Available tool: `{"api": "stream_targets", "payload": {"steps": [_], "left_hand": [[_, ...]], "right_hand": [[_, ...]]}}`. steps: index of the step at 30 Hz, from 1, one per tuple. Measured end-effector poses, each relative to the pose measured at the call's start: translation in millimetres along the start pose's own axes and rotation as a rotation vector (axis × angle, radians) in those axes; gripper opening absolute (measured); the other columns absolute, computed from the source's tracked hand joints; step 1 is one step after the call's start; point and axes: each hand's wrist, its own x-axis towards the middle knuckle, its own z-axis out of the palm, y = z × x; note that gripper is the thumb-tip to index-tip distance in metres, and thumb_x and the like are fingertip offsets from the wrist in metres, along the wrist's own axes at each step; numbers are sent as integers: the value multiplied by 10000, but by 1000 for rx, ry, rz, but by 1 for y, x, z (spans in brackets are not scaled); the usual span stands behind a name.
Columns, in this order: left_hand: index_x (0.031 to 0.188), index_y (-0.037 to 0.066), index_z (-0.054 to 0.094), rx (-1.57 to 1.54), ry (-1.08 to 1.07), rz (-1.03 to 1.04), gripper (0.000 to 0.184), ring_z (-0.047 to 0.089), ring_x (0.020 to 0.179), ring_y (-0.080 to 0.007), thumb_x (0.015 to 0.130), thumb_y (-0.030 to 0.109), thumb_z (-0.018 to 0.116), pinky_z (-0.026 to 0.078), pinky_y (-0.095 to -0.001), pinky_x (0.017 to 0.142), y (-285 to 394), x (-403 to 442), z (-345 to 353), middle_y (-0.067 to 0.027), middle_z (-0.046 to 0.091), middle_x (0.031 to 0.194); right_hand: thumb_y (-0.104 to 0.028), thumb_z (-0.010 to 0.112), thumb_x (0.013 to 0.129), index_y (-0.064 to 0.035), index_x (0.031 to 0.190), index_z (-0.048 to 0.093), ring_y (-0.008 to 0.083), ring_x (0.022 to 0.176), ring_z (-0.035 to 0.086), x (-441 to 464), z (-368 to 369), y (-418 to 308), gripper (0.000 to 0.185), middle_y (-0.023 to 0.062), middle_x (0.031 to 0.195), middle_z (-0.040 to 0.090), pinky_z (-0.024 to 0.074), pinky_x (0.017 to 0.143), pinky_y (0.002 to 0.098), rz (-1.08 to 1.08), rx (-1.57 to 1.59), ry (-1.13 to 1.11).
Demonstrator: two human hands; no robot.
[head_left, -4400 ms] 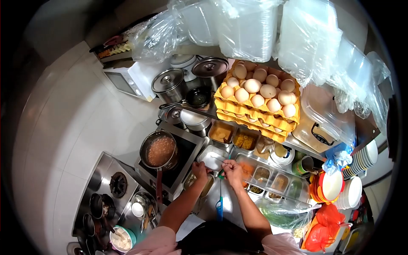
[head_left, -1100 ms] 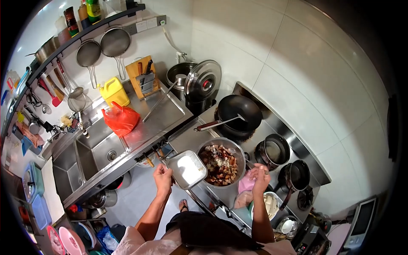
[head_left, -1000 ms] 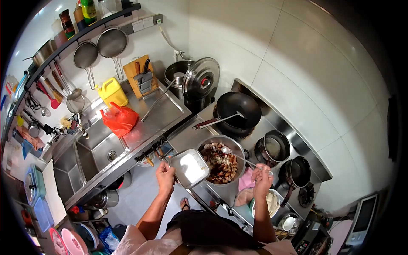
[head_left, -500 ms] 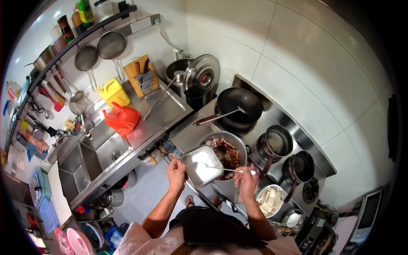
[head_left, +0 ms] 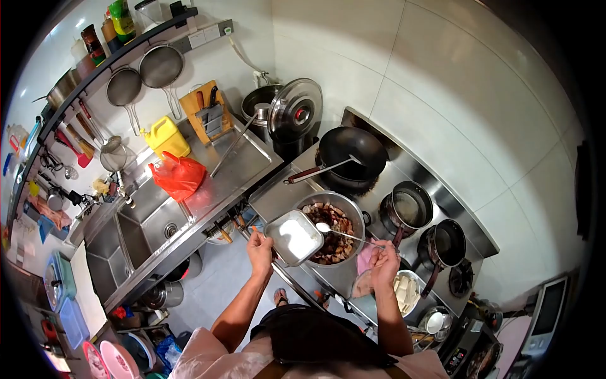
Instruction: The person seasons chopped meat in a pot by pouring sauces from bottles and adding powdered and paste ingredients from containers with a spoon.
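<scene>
My left hand (head_left: 259,251) grips the corner of a square metal container (head_left: 293,259) with white powder (head_left: 297,235) in it. My right hand (head_left: 382,265) is closed on the handle of a long thin spoon (head_left: 348,236). The bowl of this spoon carries a heap of white powder and hangs over a metal pot (head_left: 358,210), just off the container's right rim. Chopped, dark-sauced pieces (head_left: 339,247) fill the pot; they look like meat, partly covered by the container. Below my right hand, a white bowl (head_left: 416,307) of pale slices is partly hidden.
A black wok (head_left: 353,151) with a long-handled utensil across it stands behind the pot. Two dark saucepans (head_left: 410,205) sit to the right. At left are a sink (head_left: 142,230), a red plastic bag (head_left: 178,178) and a yellow jug (head_left: 166,137).
The spoon has moved out of the container to above the pot, now with powder on it. My right hand has shifted right; the container has moved slightly left.
</scene>
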Motion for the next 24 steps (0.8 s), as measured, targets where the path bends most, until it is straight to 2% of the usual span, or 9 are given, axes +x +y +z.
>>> {"api": "stream_targets", "payload": {"steps": [3,7,11,17,18,21,24], "left_hand": [[736,137,429,-22,57,4,223,372,349,-94,839,-2,569,305,-269,309,-4,5,-14,13,459,544],[732,133,432,-2,104,63,216,365,345,-90,831,-9,562,299,-267,303,5,5,-34,19,453,538],[723,112,409,15,158,72,228,366,331,-99,826,-27,558,337,-278,295,13,4,-53,6,443,526],[722,108,405,15,181,101,223,356,330,-94,822,-22,556,328,-273,289,18,-2,-78,13,433,529],[724,108,405,18,187,94,221,355,330,-94,823,-21,555,329,-273,289,21,-4,-80,14,431,531],[728,106,407,25,199,79,214,354,332,-94,826,-18,552,330,-274,288,25,-9,-86,17,425,536],[733,103,409,22,195,70,208,354,333,-94,830,-17,549,330,-275,288,24,-11,-94,19,420,539]], "right_hand": [[-317,547,1002,-18,963,673,146,459,508,12,-23,5,326,75,666,610,384,419,277,-19,-5,9],[-316,539,1017,-18,985,675,138,480,524,20,-40,20,329,75,692,628,401,460,265,1,-124,-25],[-340,544,1023,-10,1011,682,122,522,544,18,-42,22,359,73,710,636,403,483,252,8,-295,-64],[-287,562,1027,37,1050,690,97,592,553,26,-42,3,349,48,744,641,437,516,239,-216,-511,-219],[-242,582,1017,32,1094,693,92,639,565,24,-35,-4,306,36,772,643,457,561,228,-211,-504,-285],[-209,590,1011,18,1120,694,93,670,581,17,-15,-10,272,30,801,652,472,594,222,-266,-661,-368],[-188,593,1008,7,1141,692,93,692,601,8,2,-13,257,30,817,659,482,620,216,-419,-890,-436]]}}
